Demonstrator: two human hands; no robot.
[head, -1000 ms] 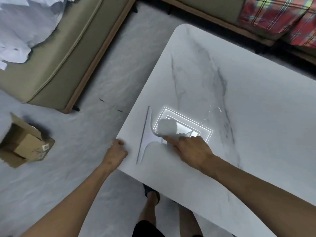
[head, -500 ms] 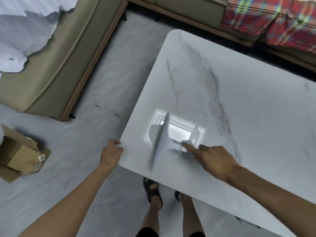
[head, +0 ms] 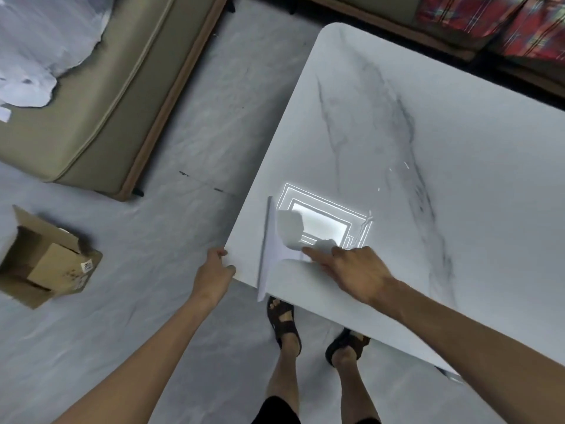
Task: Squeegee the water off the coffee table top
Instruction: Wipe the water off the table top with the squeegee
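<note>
White plastic fills my right hand [head: 357,272]. The index finger lies straight along the squeegee [head: 273,255] handle and the other fingers are curled round it, with the handle's end hidden under the palm. The blade lies on the table [head: 458,142] close to its near left corner. It runs roughly along the table's left edge, and its near end pokes just past the table's near edge.

My left hand [head: 214,273] grips that same corner of the table. The thumb is on top and the fingers are curled over the rim, their tips out of my sight.

Just beyond the handle, a bright rectangular reflection [head: 324,221] of a lamp sits on the marbled top. A few small glints show further in on the table, and I cannot tell whether they are water.

Under the table's near edge I see two feet in dark sandals [head: 282,319] on the pale floor [head: 198,123]. Left of the table, well apart from it, an open cardboard box [head: 46,264] lies on the floor. Beyond the box stands a beige sofa [head: 101,96] with torn white paper [head: 33,50] on it. A red plaid blanket [head: 489,19] lies past the table's far edge.
</note>
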